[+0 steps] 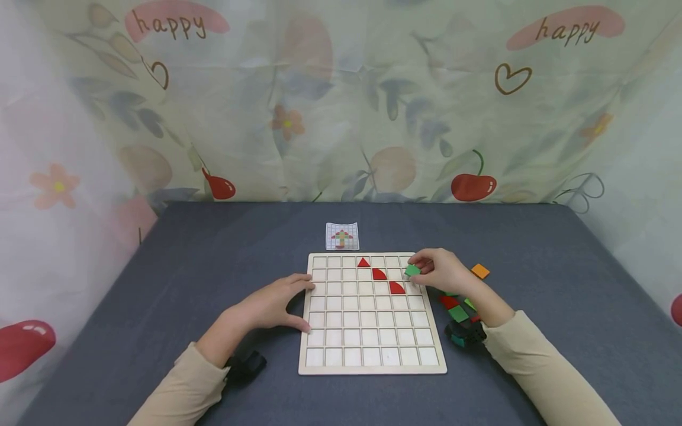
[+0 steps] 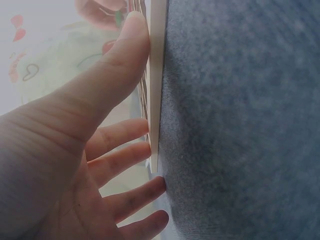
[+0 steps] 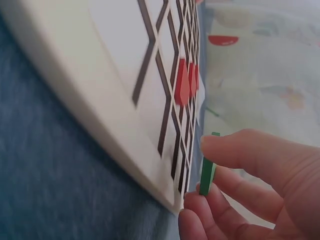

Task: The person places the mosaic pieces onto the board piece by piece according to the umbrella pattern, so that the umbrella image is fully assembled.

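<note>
A pale wooden grid board (image 1: 373, 371) lies flat on the table. My left hand (image 1: 274, 305) rests at its left edge, fingers spread and thumb along the rim. Over the board's upper right corner, my right hand (image 1: 443, 273) pinches a green square tile (image 1: 412, 270) between thumb and fingers. The right wrist view shows that tile (image 3: 206, 176) edge-on, just above the grid. In the upper cells sit a red triangle tile (image 1: 363, 262) and two red quarter-round tiles, one higher (image 1: 379, 274) and one lower to its right (image 1: 396, 288).
Behind the board lies a small card (image 1: 342, 236) printed with a coloured pattern on a grid. Loose tiles in red and green (image 1: 457, 313) are scattered right of the board, partly under my right forearm. An orange tile (image 1: 481, 271) lies farther back. A printed curtain (image 1: 341, 118) hangs behind the table.
</note>
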Tool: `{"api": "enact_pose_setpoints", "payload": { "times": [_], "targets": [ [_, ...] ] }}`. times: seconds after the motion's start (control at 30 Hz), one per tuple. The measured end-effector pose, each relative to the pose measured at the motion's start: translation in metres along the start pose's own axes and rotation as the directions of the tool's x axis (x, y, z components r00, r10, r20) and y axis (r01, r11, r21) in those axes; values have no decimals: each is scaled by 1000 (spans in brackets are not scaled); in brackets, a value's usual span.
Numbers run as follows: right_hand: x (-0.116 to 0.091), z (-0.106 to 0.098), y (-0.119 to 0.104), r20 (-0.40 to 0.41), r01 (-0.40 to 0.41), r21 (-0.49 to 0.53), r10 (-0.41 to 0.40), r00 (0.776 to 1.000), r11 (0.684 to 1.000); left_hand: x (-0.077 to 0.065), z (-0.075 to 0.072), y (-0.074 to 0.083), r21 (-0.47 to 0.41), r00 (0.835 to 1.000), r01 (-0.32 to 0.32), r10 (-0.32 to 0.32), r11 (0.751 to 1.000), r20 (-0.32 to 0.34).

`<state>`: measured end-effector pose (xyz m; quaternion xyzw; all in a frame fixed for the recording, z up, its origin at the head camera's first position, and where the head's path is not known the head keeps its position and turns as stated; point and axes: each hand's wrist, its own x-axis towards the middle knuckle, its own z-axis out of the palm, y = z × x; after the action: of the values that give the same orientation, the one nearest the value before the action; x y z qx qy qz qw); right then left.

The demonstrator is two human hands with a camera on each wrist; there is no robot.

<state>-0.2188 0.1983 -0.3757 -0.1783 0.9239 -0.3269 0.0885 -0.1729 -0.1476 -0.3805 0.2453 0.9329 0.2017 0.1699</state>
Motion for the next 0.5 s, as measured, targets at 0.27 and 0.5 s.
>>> {"api": "enact_pose_setpoints", "payload": {
  "times": [0.27, 0.5],
  "targets": [
    [4, 10, -8, 28, 24, 19, -25, 999, 1000, 0, 0, -1, 0, 1000, -5, 5, 1000, -7],
    [7, 16, -14, 36, 39, 21, -39, 999, 999, 1, 1, -2, 4, 1000, 3, -3, 1000, -2]
  ]
}}
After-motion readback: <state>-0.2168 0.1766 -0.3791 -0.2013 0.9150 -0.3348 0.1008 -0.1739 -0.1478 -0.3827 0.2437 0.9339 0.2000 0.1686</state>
